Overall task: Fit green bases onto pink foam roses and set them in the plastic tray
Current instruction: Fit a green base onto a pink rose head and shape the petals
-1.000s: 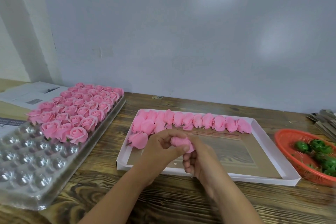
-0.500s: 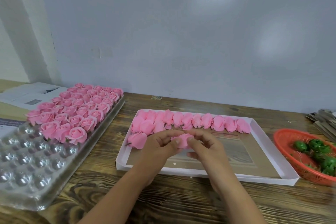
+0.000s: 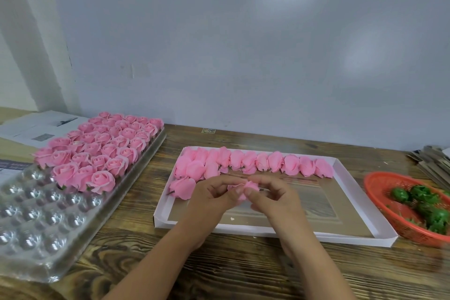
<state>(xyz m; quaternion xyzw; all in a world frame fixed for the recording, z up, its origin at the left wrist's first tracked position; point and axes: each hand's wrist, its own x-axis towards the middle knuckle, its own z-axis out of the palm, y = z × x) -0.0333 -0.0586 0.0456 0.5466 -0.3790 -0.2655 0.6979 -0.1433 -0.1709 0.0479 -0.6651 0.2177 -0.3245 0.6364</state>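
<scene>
Both hands have shifted slightly, left hand [image 3: 211, 198] and right hand [image 3: 274, 196] pinching one soft pink foam rose [image 3: 246, 189].

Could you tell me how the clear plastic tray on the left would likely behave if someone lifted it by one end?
The clear plastic tray looks thin and moulded, so it would probably flex. The roses fill only its far end, so it may sag or tip that way. They sit loosely in cups and could spill.

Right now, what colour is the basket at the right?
Orange-red basket, seen in the head view.
</scene>
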